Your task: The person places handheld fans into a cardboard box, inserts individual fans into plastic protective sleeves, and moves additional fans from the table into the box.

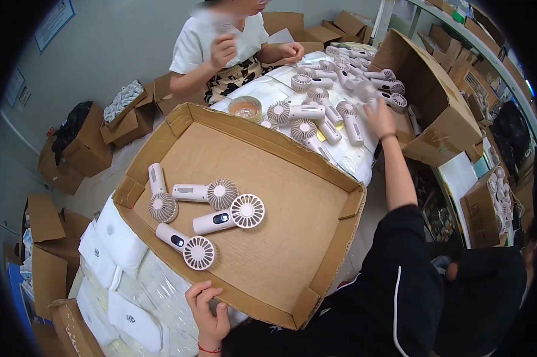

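Observation:
My left hand [208, 312] grips the near rim of a shallow cardboard tray [292, 196], fingers curled over its edge. Inside the tray lie several white hand-held fans [221, 219] at the left side. My right hand [378, 116] reaches far out to a heap of white fans [331, 89] on the table beyond the tray and touches one of them; whether the fingers are closed on it is blurred.
A person in a white shirt [218, 41] sits across the table, hands raised. A roll of tape [245, 108] lies by the tray's far rim. A big open carton [435, 101] stands right. White packets [120, 285] sit under the tray. Boxes crowd the floor.

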A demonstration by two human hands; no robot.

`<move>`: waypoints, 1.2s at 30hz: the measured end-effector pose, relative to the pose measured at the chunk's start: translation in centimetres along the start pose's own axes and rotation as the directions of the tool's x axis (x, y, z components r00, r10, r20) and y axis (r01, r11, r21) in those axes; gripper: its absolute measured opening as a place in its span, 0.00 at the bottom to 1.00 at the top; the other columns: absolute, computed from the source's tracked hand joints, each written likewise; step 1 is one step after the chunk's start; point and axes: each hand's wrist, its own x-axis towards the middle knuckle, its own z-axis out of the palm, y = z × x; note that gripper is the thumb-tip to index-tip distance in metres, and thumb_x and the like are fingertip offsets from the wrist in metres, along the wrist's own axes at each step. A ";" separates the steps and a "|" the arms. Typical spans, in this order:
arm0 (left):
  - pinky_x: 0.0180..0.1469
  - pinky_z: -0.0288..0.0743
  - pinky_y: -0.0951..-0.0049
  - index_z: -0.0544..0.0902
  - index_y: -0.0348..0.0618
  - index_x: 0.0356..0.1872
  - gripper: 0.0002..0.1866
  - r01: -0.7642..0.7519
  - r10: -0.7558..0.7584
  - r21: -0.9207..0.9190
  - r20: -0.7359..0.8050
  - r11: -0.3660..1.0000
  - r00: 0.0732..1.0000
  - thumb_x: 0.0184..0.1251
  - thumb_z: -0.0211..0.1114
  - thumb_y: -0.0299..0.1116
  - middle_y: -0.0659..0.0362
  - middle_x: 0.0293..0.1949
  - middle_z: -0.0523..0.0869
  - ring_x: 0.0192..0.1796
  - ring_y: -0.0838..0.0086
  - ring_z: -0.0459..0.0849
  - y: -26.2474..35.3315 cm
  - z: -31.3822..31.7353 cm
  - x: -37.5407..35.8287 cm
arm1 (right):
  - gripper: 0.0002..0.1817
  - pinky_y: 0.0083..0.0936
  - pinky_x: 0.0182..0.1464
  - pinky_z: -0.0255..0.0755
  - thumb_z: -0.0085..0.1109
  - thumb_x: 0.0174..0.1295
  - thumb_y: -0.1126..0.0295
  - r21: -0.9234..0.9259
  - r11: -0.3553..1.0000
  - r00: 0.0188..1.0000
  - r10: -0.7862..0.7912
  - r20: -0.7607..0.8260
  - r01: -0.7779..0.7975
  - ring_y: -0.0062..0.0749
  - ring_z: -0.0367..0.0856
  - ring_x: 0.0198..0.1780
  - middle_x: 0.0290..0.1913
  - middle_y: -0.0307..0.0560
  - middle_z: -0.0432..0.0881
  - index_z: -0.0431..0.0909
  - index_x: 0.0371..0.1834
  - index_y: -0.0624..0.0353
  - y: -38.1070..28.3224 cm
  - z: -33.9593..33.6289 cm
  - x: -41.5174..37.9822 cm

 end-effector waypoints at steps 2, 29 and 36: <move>0.57 0.61 0.61 0.76 0.38 0.41 0.16 -0.011 0.011 0.000 -0.033 1.000 0.999 0.65 0.55 0.43 0.48 0.48 0.71 0.53 0.57 0.69 -0.1 0.2 0.0 | 0.26 0.29 0.52 0.69 0.60 0.58 0.58 0.317 0.944 0.958 0.001 -0.286 0.094 0.40 0.77 0.49 0.48 0.59 0.76 0.67 0.55 0.61 -1.0 -2.9 -6.1; 0.55 0.65 0.63 0.75 0.38 0.45 0.13 -0.050 0.050 -0.022 -0.027 0.998 0.998 0.65 0.53 0.35 0.47 0.52 0.70 0.55 0.55 0.68 0.3 0.0 0.0 | 0.29 0.37 0.50 0.71 0.61 0.51 0.63 0.300 0.823 0.873 -0.480 -0.084 0.482 0.53 0.78 0.48 0.48 0.62 0.77 0.63 0.55 0.60 -6.1 -1.7 -5.1; 0.54 0.66 0.65 0.76 0.38 0.45 0.14 -0.082 0.081 -0.015 -0.017 0.997 0.997 0.65 0.54 0.36 0.48 0.51 0.71 0.54 0.56 0.69 0.0 -0.2 0.1 | 0.29 0.34 0.51 0.71 0.54 0.54 0.47 0.063 0.918 0.843 -0.385 0.376 0.391 0.46 0.80 0.49 0.47 0.56 0.81 0.72 0.53 0.56 -13.1 1.3 0.8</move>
